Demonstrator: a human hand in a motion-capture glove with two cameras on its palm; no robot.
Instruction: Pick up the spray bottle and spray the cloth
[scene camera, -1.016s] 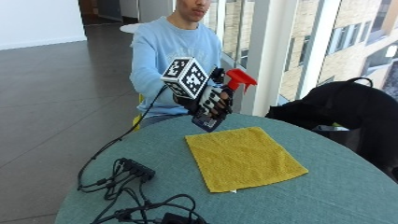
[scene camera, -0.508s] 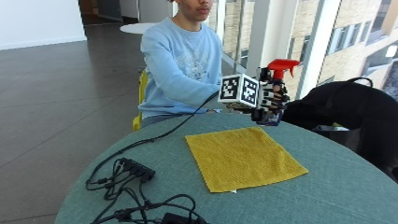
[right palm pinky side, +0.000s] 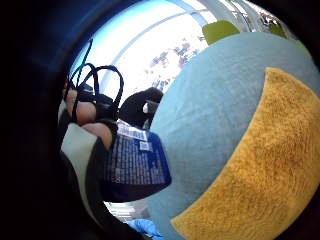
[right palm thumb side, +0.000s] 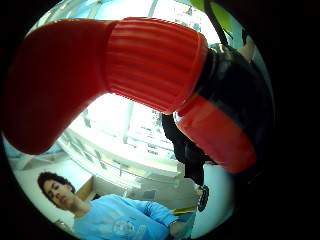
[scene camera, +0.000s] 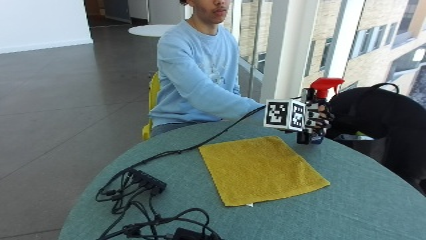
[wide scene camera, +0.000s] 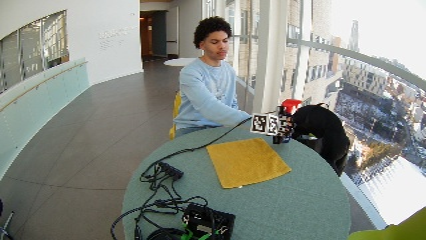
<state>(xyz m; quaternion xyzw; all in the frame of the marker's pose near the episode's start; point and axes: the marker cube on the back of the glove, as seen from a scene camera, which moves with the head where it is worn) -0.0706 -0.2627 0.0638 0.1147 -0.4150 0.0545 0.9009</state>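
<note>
Since a moment ago our gloved right hand (scene camera: 318, 118) has carried the spray bottle (scene camera: 318, 107) lower, beyond the far corner of the yellow cloth (scene camera: 259, 167); we see fingers wrapped around the bottle, upright near the table (scene camera: 346, 205).

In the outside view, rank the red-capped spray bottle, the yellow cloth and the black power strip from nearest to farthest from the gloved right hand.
1. The red-capped dark spray bottle, gripped upright in the gloved right hand, at the table's far edge.
2. The yellow square terry cloth, flat on the table just below and beside the hand.
3. The black power strip, among cables at the opposite side of the table.
</note>
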